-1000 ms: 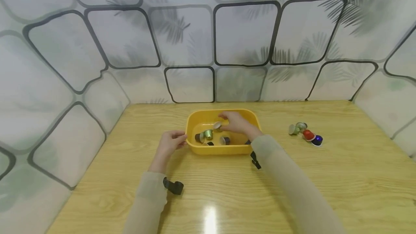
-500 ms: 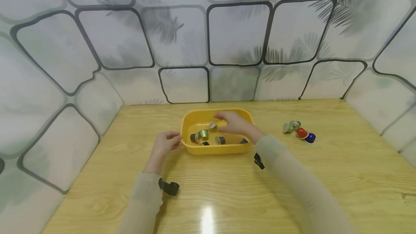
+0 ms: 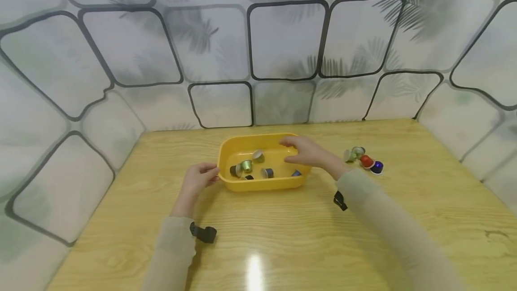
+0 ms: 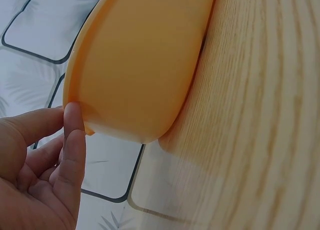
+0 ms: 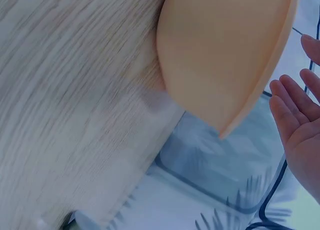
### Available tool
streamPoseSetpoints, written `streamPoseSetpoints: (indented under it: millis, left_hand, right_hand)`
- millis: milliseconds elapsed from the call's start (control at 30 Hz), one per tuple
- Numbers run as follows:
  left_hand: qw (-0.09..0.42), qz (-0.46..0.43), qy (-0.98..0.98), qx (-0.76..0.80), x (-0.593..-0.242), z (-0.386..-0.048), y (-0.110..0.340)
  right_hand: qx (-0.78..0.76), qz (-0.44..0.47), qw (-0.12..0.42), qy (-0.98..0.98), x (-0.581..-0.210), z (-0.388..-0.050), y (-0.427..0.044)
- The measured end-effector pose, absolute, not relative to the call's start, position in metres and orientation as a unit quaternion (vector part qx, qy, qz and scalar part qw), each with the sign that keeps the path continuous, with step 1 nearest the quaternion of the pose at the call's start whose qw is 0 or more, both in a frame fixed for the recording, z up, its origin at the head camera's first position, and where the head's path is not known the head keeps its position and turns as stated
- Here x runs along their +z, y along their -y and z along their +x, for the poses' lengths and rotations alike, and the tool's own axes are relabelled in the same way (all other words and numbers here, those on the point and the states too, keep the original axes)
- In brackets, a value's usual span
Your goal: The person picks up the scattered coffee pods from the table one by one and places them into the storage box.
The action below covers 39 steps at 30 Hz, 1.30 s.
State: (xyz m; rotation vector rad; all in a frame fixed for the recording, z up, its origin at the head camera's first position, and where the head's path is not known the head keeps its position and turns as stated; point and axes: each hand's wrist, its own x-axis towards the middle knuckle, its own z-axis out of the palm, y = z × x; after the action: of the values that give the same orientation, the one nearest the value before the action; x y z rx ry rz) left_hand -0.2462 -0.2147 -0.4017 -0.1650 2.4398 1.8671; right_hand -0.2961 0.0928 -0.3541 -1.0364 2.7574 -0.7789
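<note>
A yellow plastic tub (image 3: 258, 185) stands on the wooden table in the head view, with several coffee capsules inside. Among them are a green capsule (image 3: 247, 165), a pale-faced capsule (image 3: 258, 156) towards the back, and a dark blue capsule (image 3: 296, 173) at the front right. My left hand (image 3: 198, 178) pinches the tub's left rim between thumb and finger, as the left wrist view shows closely. Over the tub's right end hovers my right hand (image 3: 308, 152), its fingers spread and holding nothing. In the right wrist view the same hand (image 5: 302, 120) is apart from the tub's outer wall.
To the right of the tub, a small group of capsules lies on the table: a red capsule (image 3: 366, 161), a blue-purple capsule (image 3: 377, 167), a pale green capsule (image 3: 349, 156) and a silvery one (image 3: 358, 151). A patterned wall panel (image 3: 282, 102) rises behind the table's far edge.
My right hand has moved rightwards over the tub, away from the pale-faced capsule, which stays in place. My left hand keeps its hold on the rim. The head view has shifted slightly right.
</note>
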Motion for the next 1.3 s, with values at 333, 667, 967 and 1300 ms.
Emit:
streamPoseSetpoints:
  millis: [333,667,967,1300]
  left_hand:
    - [0.044,-0.048,-0.796,0.602,-0.401,-0.244,0.216]
    - [0.041,-0.048,-0.796,0.602,-0.401,-0.244,0.217]
    - [0.046,-0.053,-0.794,0.604,-0.401,-0.245,0.215]
    - [0.043,-0.050,-0.799,0.597,-0.403,-0.244,0.211]
  right_hand:
    - [-0.269,-0.306,0.032,-0.913,-0.350,-0.284,-0.135]
    - [-0.279,-0.286,0.024,-0.917,-0.350,-0.276,-0.173]
    - [-0.289,-0.259,0.009,-0.922,-0.355,-0.268,-0.209]
    - [-0.265,-0.227,-0.007,-0.937,-0.363,-0.263,-0.243]
